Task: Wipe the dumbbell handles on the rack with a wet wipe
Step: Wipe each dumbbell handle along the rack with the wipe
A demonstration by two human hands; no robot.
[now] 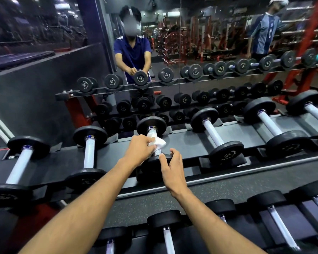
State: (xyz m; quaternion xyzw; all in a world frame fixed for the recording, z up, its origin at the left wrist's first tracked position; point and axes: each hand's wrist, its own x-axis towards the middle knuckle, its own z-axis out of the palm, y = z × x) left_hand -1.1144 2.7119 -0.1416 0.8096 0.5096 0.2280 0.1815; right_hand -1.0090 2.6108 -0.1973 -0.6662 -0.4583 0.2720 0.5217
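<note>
1. Now the left hand point(140, 147) pinches the wet wipe point(157, 143) round the dumbbell handle point(153, 139) on the rack point(189, 143).
2. Right hand point(171, 166), fingers curled, steadies the near head point(152, 165), just below the wipe.
3. Likely heavy, rigid steel; the wipe is limp, so hold it bunched.

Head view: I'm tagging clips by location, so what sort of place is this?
A gym's free-weights area: dumbbells lie in rows on a tiered rack, and a wall mirror reflects red weight frames.
</note>
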